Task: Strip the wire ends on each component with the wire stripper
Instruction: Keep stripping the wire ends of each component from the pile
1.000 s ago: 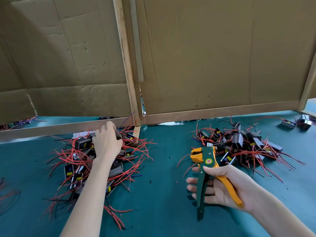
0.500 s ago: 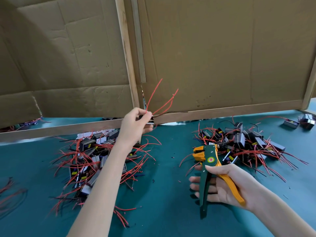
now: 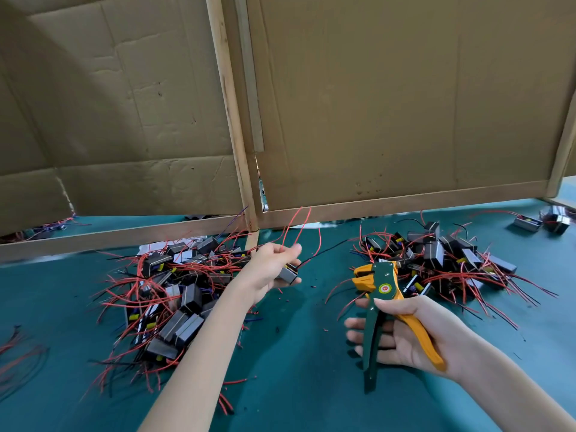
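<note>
My left hand [image 3: 270, 267] holds one small grey component [image 3: 289, 273] above the teal table, its red wires [image 3: 296, 226] sticking up and a black wire trailing right. My right hand [image 3: 405, 332] grips the wire stripper [image 3: 378, 294], a green and orange tool with its jaws pointing up and left, its handles spread. The stripper's head sits about a hand's width right of the held component. A heap of wired components [image 3: 174, 294] lies on the left and a second heap [image 3: 442, 260] on the right.
Cardboard panels in wooden frames [image 3: 343, 210] stand along the back of the teal table [image 3: 299, 369]. Two loose components [image 3: 542, 221] lie at the far right. Loose wire offcuts [image 3: 18, 353] lie at the left edge, and small insulation scraps dot the mat.
My left hand picked a component out of the left heap, lifted it, then brought it down and right towards the stripper. My right hand has held the stripper nearly still.
</note>
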Demonstrator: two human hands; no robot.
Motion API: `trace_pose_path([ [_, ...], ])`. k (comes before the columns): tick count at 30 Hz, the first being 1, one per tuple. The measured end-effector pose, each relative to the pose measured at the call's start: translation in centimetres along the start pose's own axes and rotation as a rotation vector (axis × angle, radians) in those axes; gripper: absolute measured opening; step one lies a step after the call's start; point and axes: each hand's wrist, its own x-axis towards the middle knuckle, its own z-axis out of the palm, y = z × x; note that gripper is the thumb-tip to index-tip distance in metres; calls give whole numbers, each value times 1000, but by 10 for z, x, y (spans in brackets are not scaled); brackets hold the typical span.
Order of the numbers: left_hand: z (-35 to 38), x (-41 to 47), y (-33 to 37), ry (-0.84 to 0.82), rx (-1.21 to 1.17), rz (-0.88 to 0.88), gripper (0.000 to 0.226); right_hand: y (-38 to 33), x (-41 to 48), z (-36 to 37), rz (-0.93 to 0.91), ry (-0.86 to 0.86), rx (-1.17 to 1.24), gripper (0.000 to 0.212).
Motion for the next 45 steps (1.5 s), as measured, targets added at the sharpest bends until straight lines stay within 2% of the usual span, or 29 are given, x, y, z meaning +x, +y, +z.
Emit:
trace_pose_path([
  [3,0,-2,-1,-10,27,34,9,0,0,0,-3,-4,2,55],
  [7,2,-1,-1,-30,-43,29,20,0,0,0,-3,-4,-3,57],
  [12,-6,-5,-4,-280,285,1,42,0,0,0,-2,-6,-1,55],
  [15,-10,-10,-4,-396,487,13,42,0,0,1,-3,-3,-4,55],
  [17,-10,-8,-5,-344,513,35,31,1,0,2,-3,-1,-10,57],
  [21,-2,0,-15,-215,653,195,11,1,-1,3,-4,5,-18,64],
  [23,4,2,-23,-137,751,250,21,1,-1,3,-4,7,-21,66],
  [25,11,3,-29,-133,777,273,33,1,-1,3,-5,7,-26,67],
  [32,21,5,-34,-122,703,349,13,1,0,2,-18,1,-22,64],
  [38,13,-1,-15,-138,209,380,17,-1,-1,1,-86,-12,-41,54],
  [42,8,-10,4,-101,123,469,17,0,-2,4,-155,-80,-70,49],
  [45,7,-19,14,-156,92,490,15,1,-2,6,-241,-146,-118,53],
])
